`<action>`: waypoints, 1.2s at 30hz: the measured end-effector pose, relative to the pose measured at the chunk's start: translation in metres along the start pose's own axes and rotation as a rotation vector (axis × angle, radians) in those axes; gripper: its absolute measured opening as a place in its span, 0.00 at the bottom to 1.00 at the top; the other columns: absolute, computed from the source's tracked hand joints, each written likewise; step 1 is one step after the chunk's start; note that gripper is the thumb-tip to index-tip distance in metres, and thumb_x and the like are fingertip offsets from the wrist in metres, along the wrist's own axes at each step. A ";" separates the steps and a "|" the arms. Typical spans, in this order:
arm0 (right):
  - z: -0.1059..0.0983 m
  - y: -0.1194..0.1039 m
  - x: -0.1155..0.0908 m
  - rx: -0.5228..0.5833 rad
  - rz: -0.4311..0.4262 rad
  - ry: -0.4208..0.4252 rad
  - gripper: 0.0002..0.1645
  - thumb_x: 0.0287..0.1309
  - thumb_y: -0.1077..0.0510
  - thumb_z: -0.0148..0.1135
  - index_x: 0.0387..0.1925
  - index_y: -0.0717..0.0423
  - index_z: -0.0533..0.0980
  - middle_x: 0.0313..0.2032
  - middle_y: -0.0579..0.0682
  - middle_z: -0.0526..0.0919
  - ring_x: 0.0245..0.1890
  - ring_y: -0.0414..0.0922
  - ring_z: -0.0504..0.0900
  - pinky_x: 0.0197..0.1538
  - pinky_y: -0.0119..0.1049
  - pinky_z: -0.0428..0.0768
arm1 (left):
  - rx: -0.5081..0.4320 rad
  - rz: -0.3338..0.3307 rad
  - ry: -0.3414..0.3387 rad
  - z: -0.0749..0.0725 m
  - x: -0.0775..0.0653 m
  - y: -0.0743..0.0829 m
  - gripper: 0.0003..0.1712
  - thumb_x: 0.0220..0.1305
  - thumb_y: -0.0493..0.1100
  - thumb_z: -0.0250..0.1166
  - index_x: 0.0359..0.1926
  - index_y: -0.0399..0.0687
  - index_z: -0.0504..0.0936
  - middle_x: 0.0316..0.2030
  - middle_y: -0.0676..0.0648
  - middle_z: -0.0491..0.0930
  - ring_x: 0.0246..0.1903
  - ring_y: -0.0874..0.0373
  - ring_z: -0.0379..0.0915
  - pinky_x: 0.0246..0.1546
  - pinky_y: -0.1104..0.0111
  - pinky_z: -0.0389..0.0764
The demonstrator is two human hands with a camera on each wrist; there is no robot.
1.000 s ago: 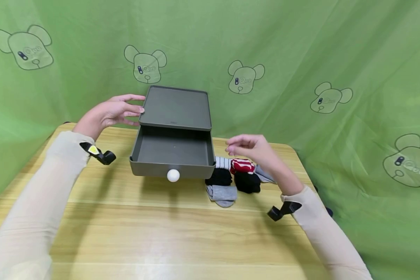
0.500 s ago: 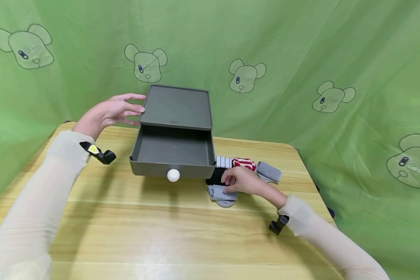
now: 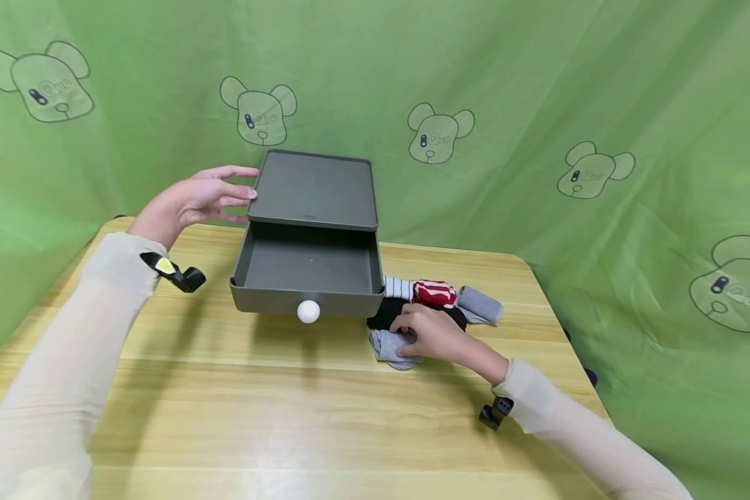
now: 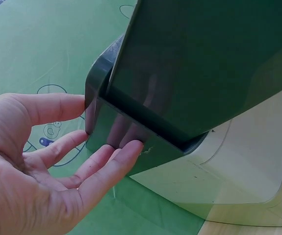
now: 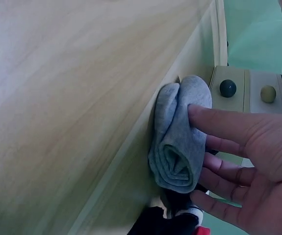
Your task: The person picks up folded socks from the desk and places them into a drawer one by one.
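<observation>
A grey drawer box (image 3: 315,187) stands on the table, its drawer (image 3: 306,267) pulled out and its white round knob (image 3: 308,312) facing me. My left hand (image 3: 203,198) rests its extended fingertips on the box's left side; the left wrist view has the fingers spread against the dark wall. Over a folded grey sock (image 5: 177,137) at the front of the sock group, my right hand (image 3: 431,335) has thumb and fingers on opposite sides, pinching it where it lies. Behind it are black socks (image 3: 382,314), partly covered by the right hand.
A white striped sock (image 3: 398,287), a red-and-white sock (image 3: 434,293) and another grey sock (image 3: 478,304) lie right of the drawer. Bare wooden table (image 3: 275,417) extends in front. A green curtain (image 3: 506,83) hangs close behind the table.
My right hand came down from above the socks, over the black ones, then forward onto the front grey sock. My left hand has stayed at the box.
</observation>
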State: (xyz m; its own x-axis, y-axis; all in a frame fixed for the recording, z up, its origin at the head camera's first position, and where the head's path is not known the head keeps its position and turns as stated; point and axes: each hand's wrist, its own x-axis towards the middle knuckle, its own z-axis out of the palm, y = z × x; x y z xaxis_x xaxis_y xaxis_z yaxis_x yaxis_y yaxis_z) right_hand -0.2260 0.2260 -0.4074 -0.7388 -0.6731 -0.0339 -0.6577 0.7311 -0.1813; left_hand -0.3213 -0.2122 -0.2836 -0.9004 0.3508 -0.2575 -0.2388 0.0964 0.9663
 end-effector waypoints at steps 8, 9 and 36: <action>0.002 -0.006 -0.002 0.004 -0.026 -0.028 0.16 0.50 0.53 0.79 0.40 0.46 0.81 0.38 0.44 0.82 0.33 0.38 0.74 0.29 0.29 0.74 | -0.003 0.000 0.000 -0.001 0.000 -0.001 0.43 0.75 0.36 0.57 0.82 0.55 0.46 0.82 0.39 0.37 0.81 0.41 0.39 0.76 0.42 0.61; 0.002 -0.006 -0.002 0.013 -0.025 -0.033 0.16 0.49 0.54 0.79 0.39 0.46 0.80 0.37 0.44 0.82 0.32 0.38 0.73 0.29 0.29 0.72 | -0.003 0.000 0.000 -0.001 0.000 -0.001 0.43 0.75 0.36 0.57 0.82 0.55 0.46 0.82 0.39 0.37 0.81 0.41 0.39 0.76 0.42 0.61; -0.112 0.030 0.012 0.541 -0.052 -0.210 0.26 0.56 0.65 0.73 0.58 0.61 0.80 0.47 0.55 0.87 0.44 0.47 0.84 0.49 0.35 0.88 | -0.010 0.008 -0.010 0.000 0.000 0.000 0.43 0.75 0.34 0.56 0.82 0.52 0.45 0.81 0.35 0.40 0.80 0.40 0.40 0.76 0.42 0.61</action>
State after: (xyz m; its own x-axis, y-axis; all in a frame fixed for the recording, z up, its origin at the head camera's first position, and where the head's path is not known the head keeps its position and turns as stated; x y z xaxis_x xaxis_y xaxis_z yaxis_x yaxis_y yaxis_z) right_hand -0.2711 0.2526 -0.3031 -0.6266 -0.7544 -0.1956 -0.4827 0.5727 -0.6625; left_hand -0.3211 -0.2118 -0.2840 -0.8986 0.3609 -0.2498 -0.2354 0.0841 0.9683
